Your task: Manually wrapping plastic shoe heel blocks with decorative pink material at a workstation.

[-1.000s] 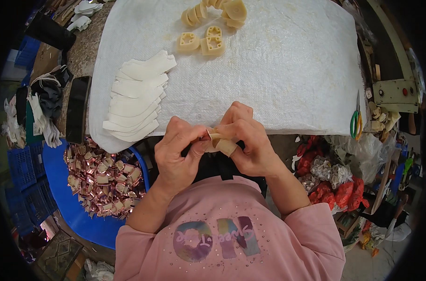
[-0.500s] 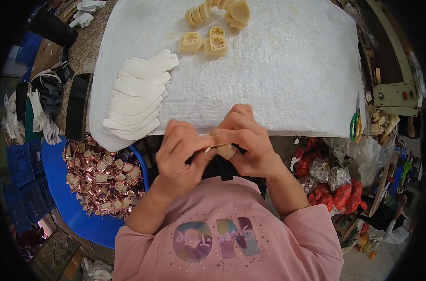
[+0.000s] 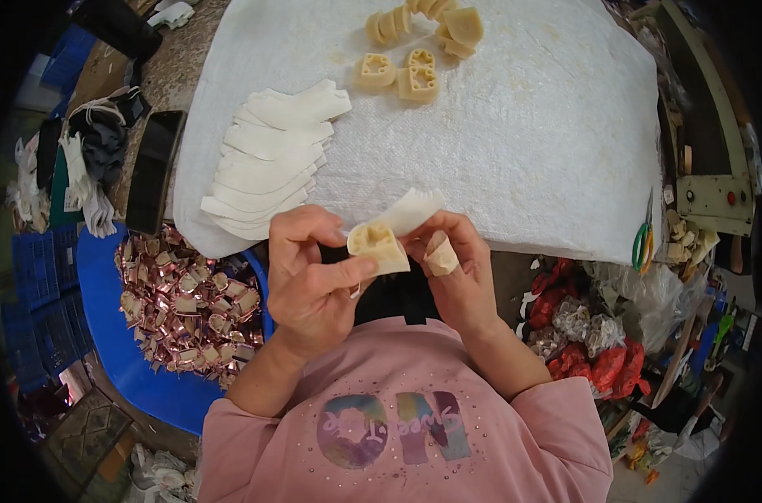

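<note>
My left hand (image 3: 312, 277) pinches a beige block (image 3: 387, 254) before the white-covered table (image 3: 557, 168), a white strip (image 3: 413, 211) lying partly around it — end loose, seemingly unfinished. My half-curled right hand (image 3: 471, 281) is beside it, grip unclear; fanned strips (image 3: 268, 159) and bare blocks (image 3: 376, 72) lie beyond.

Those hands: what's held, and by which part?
The left hand grips a beige block by its left side; whether the right hand holds the white strip is unclear.

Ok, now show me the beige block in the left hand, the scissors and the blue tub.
Beige block (image 3: 387, 256): head view, on its side face.
Scissors (image 3: 646, 227): head view, where the handles meet the blades.
Blue tub (image 3: 165, 390): head view, on its bare wall.
</note>
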Motion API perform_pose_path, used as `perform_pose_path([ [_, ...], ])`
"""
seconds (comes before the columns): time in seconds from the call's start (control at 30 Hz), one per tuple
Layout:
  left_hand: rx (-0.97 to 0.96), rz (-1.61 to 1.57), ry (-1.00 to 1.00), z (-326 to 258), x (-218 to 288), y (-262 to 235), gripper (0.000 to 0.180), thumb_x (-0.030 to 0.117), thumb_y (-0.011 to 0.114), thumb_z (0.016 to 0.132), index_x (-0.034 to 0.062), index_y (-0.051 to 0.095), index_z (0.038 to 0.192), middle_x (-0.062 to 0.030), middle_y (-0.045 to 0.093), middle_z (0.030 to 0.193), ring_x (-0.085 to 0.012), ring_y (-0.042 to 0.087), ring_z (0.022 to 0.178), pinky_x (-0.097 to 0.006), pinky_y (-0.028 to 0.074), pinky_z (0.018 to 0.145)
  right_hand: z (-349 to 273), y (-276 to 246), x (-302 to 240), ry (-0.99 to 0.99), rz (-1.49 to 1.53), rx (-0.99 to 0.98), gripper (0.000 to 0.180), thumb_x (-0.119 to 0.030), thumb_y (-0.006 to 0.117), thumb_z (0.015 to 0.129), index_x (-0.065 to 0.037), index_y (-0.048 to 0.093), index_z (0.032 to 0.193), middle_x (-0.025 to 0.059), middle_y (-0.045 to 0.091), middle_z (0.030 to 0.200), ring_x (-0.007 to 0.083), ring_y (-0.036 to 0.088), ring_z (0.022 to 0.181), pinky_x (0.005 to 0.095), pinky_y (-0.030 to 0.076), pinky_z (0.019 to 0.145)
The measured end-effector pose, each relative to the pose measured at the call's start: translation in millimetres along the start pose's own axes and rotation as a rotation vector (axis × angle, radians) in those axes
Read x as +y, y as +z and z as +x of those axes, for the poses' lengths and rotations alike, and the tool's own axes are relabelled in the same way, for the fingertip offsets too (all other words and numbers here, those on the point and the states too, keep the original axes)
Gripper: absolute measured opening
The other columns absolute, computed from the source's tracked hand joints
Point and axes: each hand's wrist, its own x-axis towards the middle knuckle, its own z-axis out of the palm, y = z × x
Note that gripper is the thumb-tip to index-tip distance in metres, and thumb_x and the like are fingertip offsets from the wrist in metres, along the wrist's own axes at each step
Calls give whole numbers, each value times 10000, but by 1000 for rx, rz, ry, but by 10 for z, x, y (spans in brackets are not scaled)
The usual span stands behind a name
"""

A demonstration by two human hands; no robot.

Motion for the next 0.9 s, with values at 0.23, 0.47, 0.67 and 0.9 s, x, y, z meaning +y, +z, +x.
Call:
perform_pose_path([
  [0.23, -238, 116, 94, -56, -4, 22, 263, -113, 664, 619, 1, 591, 844, -124, 565, 871, -266, 614, 784, -335, 491, 613, -78, -20, -69, 26, 147, 9, 231, -180, 460, 965, 23, 525, 1056, 103, 601, 1011, 147, 595, 911, 274, 504, 811],
  [0.47, -341, 423, 217, -7, 32, 114, 158, -44, 629, 650, -8, 571, 792, -91, 529, 813, -200, 506, 634, -295, 399, 524, -87, -6, -151, 22, 27, -4, 213, -122, 441, 957, 45, 542, 1044, 142, 621, 1029, 177, 604, 949, 304, 512, 814],
  [0.67, -424, 531, 248, 52, 35, 131, 133, -27, 620, 657, 12, 549, 762, -72, 498, 773, -181, 445, 594, -304, 337, 486, -25, 27, -206, -82, -489, -32, 162, -43, 451, 905, 37, 556, 999, 140, 649, 843, 202, 655, 757, 293, 518, 702],
  [0.9, -273, 258, -91, -89, -24, 44, 188, -128, 624, 670, 8, 521, 749, -120, 562, 834, -235, 575, 713, -305, 454, 555, 128, -128, -332, 91, -439, -182, 210, -78, 542, 878, 23, 560, 1062, 96, 640, 845, 179, 622, 802, 308, 499, 733],
])
